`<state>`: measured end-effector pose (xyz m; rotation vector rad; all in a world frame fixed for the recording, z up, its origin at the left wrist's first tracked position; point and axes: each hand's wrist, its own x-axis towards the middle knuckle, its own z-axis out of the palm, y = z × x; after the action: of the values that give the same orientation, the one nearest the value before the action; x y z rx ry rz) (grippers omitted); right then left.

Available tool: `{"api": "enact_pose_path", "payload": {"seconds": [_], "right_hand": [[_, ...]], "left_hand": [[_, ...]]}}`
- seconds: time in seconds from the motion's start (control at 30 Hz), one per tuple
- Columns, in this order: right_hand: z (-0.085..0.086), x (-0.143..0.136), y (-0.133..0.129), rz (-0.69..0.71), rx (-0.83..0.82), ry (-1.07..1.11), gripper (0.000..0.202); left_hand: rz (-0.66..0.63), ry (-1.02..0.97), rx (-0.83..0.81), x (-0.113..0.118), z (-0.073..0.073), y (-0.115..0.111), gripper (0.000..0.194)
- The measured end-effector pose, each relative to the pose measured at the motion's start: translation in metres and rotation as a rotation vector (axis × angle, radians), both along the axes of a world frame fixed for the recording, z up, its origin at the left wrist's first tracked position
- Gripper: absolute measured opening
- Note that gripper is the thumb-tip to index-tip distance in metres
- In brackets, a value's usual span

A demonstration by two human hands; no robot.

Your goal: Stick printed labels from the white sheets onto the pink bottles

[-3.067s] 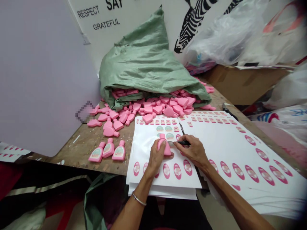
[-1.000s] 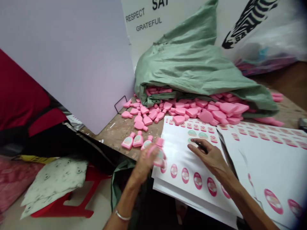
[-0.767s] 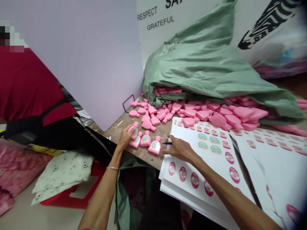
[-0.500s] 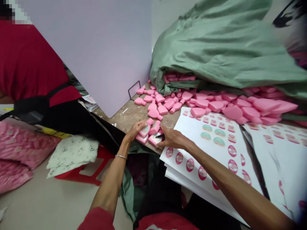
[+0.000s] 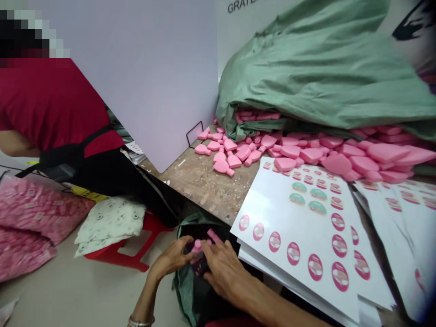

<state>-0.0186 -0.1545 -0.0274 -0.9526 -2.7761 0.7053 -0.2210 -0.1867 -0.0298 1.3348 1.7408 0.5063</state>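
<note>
Just past the table's front edge, both hands are over the mouth of a dark green sack (image 5: 185, 286). Between them is a small cluster of pink bottle-shaped pieces (image 5: 198, 246), their necks pointing up. My left hand (image 5: 173, 260) has its thumb and fingers closed against the cluster's left side. My right hand (image 5: 225, 268) covers the cluster from the right, fingers bent around it, hiding part of it. More pink bottle-shaped pieces (image 5: 291, 152) lie heaped on the brown table (image 5: 200, 186).
Printed sticker sheets (image 5: 272, 200) are stacked at the table's right front. A large green sack (image 5: 306, 77) covers the heap behind. A pale panel (image 5: 153, 81) rises at the left. A co-worker in red (image 5: 57, 100), a red stool (image 5: 136, 254) and bagged pink pieces (image 5: 30, 218) are further left.
Both hands have moved from the table edge down over the sack, taking the small group of pink pieces along. A dark tool seen at my right hand earlier no longer shows.
</note>
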Motion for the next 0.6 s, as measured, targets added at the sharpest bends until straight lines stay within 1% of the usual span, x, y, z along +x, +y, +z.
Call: {"api": "enact_pose_path", "payload": {"seconds": [0.03, 0.07, 0.13, 0.17, 0.2, 0.23, 0.27, 0.3, 0.37, 0.4, 0.47, 0.53, 0.6], "right_hand": [[0.000, 0.006, 0.000, -0.036, 0.067, 0.033, 0.059], [0.003, 0.015, 0.001, -0.091, 0.153, 0.064, 0.052], [0.010, 0.037, 0.010, -0.233, 0.357, 0.120, 0.040], [0.012, 0.051, 0.015, -0.308, 0.456, 0.143, 0.037], [0.014, 0.066, 0.021, -0.379, 0.541, 0.158, 0.036], [0.014, 0.082, 0.026, -0.444, 0.606, 0.159, 0.036], [0.013, 0.097, 0.029, -0.497, 0.652, 0.149, 0.037], [0.011, 0.113, 0.032, -0.543, 0.678, 0.127, 0.037], [0.005, 0.141, 0.032, -0.602, 0.695, 0.075, 0.035], [0.002, 0.153, 0.031, -0.625, 0.690, 0.053, 0.035], [-0.002, 0.171, 0.027, -0.667, 0.659, 0.021, 0.034], [-0.003, 0.183, 0.025, -0.702, 0.611, 0.006, 0.035], [0.000, 0.190, 0.025, -0.709, 0.557, 0.005, 0.035]], "left_hand": [[-0.002, 0.027, 0.009, 0.000, 0.005, 0.007, 0.032], [-0.003, 0.058, 0.053, 0.001, 0.012, 0.018, 0.029], [0.007, 0.141, 0.209, 0.006, 0.029, 0.053, 0.035], [0.025, 0.288, 0.345, 0.010, 0.037, 0.076, 0.034], [0.049, 0.365, 0.426, 0.014, 0.043, 0.102, 0.028], [0.039, 0.396, 0.472, 0.020, 0.048, 0.129, 0.024], [0.015, 0.427, 0.515, 0.026, 0.052, 0.155, 0.027], [-0.035, 0.449, 0.545, 0.032, 0.054, 0.180, 0.034], [-0.164, 0.474, 0.563, 0.044, 0.056, 0.219, 0.047], [-0.230, 0.483, 0.556, 0.049, 0.056, 0.232, 0.048], [-0.330, 0.505, 0.529, 0.055, 0.057, 0.249, 0.041], [-0.369, 0.541, 0.518, 0.057, 0.058, 0.254, 0.035], [-0.360, 0.575, 0.529, 0.059, 0.058, 0.253, 0.034]]}}
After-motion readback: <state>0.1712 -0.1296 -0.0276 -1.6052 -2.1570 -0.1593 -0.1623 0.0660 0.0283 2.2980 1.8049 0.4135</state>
